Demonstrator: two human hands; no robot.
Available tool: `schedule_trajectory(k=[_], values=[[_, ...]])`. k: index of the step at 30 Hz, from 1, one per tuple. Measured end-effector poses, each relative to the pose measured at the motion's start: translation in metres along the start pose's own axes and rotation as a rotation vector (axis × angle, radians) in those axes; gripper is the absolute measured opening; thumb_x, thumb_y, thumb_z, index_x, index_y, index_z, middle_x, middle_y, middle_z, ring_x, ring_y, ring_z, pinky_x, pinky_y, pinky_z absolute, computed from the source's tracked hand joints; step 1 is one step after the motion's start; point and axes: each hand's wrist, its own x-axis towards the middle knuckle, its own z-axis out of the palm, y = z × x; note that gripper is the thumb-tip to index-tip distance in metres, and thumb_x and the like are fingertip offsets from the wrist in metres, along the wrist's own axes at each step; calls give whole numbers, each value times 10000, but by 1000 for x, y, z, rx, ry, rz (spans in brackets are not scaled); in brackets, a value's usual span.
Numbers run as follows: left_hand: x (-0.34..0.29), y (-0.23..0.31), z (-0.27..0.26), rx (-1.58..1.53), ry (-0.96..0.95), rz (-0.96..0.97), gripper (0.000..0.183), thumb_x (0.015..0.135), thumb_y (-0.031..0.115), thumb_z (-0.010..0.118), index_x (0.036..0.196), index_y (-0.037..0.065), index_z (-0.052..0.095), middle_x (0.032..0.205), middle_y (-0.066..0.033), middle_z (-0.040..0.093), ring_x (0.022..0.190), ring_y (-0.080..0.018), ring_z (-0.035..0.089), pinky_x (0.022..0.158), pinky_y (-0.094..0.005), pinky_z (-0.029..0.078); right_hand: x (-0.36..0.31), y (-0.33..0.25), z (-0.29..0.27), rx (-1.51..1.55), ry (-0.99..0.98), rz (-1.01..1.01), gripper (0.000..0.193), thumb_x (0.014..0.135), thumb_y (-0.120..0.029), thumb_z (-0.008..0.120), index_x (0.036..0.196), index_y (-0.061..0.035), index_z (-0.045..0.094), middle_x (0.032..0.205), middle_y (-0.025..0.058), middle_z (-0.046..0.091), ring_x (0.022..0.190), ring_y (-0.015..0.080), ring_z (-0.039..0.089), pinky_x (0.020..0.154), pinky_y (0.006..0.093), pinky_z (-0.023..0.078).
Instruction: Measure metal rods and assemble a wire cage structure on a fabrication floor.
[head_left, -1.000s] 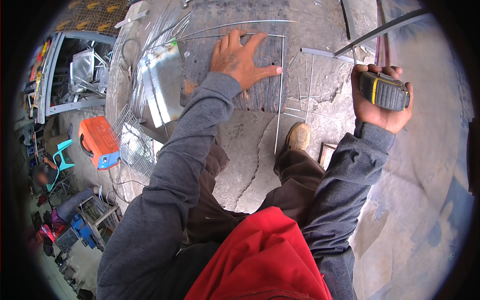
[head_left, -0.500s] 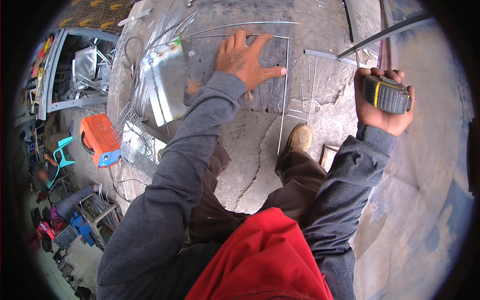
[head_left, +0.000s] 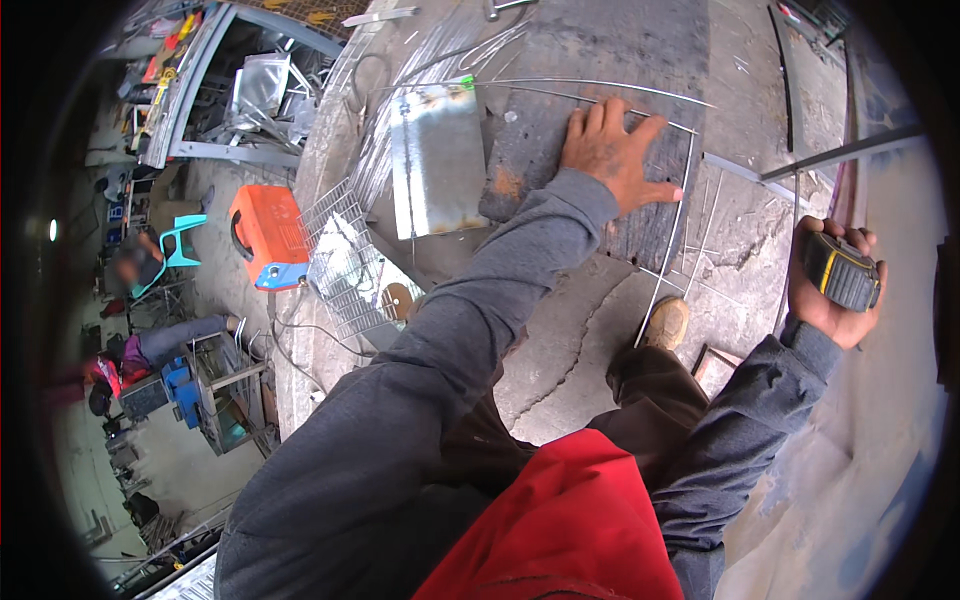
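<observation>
My left hand [head_left: 622, 160] lies with fingers spread on a dark, worn wooden board [head_left: 560, 130]. Its thumb touches a thin metal rod [head_left: 686, 185], which runs along the board's right side toward my shoe. Another thin rod [head_left: 640, 88] crosses the board beyond the fingertips, gently curved. Out to the right, my right hand [head_left: 830, 300] is closed around a black and yellow tape measure [head_left: 846, 275], held up beside a grey metal bar [head_left: 840, 158]. Whether any tape is drawn out I cannot tell.
Left of the board lie a shiny sheet-metal plate [head_left: 436, 160] and a bundle of thin rods. An orange and blue machine [head_left: 268, 235] stands near a wire grid [head_left: 345, 265]. Metal scraps fill a frame at upper left. People sit farther left, near a turquoise chair [head_left: 180, 243].
The view has swung left, so the whole scene sits farther right and lower. My left hand keeps its place by the rod; my right hand still grips the tape measure.
</observation>
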Motion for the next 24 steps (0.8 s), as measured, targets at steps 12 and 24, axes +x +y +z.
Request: schedule_trajectory(k=[12, 24], values=[[2, 6, -2, -67, -15, -5, 884, 686, 693, 744, 1397, 226, 503, 1336, -193, 420, 1301, -379, 355, 1115, -514, 262, 2, -5, 4, -34, 47, -35, 373, 968, -367, 342, 983, -35, 511, 796, 76, 564, 853, 293, 480, 883, 512, 399], [4, 8, -6, -37, -47, -16, 880, 705, 718, 709, 1409, 234, 497, 1358, -168, 425, 1312, -357, 372, 1107, -508, 294, 0, -3, 3, -4, 16, -6, 390, 962, -389, 353, 1001, -54, 548, 810, 68, 585, 842, 283, 495, 891, 506, 390]])
